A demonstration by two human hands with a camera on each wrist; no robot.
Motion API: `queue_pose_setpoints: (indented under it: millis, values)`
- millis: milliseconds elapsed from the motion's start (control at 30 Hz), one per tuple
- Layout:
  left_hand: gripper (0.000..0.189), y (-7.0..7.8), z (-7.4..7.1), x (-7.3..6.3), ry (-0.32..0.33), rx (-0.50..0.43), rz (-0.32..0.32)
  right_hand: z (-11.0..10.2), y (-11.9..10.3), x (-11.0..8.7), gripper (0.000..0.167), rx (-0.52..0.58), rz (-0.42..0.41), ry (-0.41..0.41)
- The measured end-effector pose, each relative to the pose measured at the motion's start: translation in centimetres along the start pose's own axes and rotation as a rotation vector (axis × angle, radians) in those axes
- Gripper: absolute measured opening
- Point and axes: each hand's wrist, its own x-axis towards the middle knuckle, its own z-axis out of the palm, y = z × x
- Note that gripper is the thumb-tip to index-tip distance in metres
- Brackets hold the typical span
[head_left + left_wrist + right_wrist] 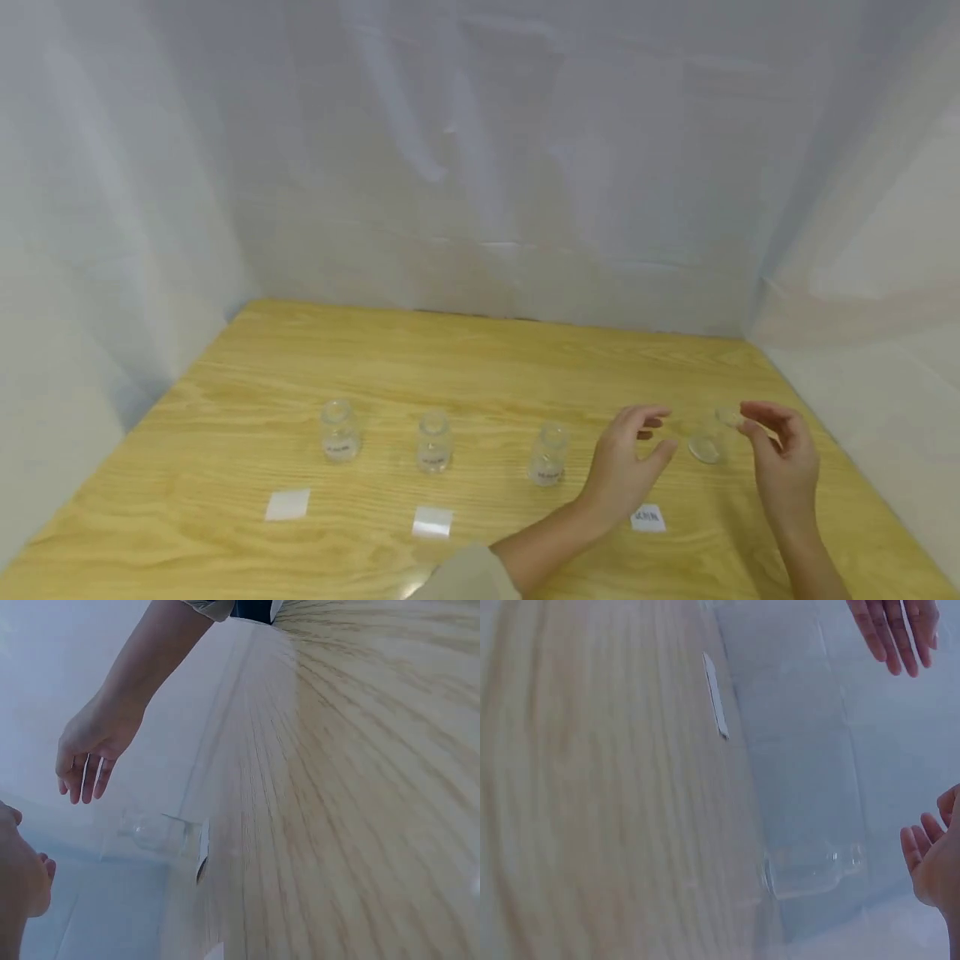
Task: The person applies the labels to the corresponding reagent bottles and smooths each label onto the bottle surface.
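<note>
A clear glass bottle [707,442] with an open neck stands upright at the right side of the wooden table. My right hand [783,454] is just right of it, fingers bent loosely; its fingertips overlap the neck in the head view. The right wrist view shows a gap between that hand [934,866] and the bottle [806,870]. To the bottle's left, my left hand [626,458] hovers over the table with fingers and thumb spread apart, holding nothing. A white card [648,517] with dark writing lies in front, close to the left wrist.
Three more clear bottles with small labels stand to the left: one far left [341,432], one beside it [434,442] and one by the left forearm [550,455]. White cards lie nearer me, at left [287,504] and centre [432,522]. Pale sheeting [495,167] encloses the table.
</note>
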Motion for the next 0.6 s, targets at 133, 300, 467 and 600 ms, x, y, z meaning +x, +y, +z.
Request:
queue_pose_setpoints:
  millis: [133, 300, 467, 600]
  values:
    - [0.033, -0.5, 2.6, 1.2, 0.001, -0.059, -0.231, -2.2, 1.6, 1.1, 0.018, -0.044, 0.107, -0.019]
    - [0.038, -1.6, 5.0, 2.3, 0.012, -0.080, -0.453, -3.7, 4.4, 1.8, 0.020, 0.153, 0.220, -0.181]
    - [0.044, -3.5, 6.0, 2.8, -0.008, -0.019, -0.602, -3.0, 5.5, 1.6, 0.028, 0.201, 0.257, -0.365]
    - [0.046, -4.9, 6.4, 3.2, 0.012, -0.017, -0.599, -2.0, 5.6, 1.4, 0.022, 0.274, 0.275, -0.389]
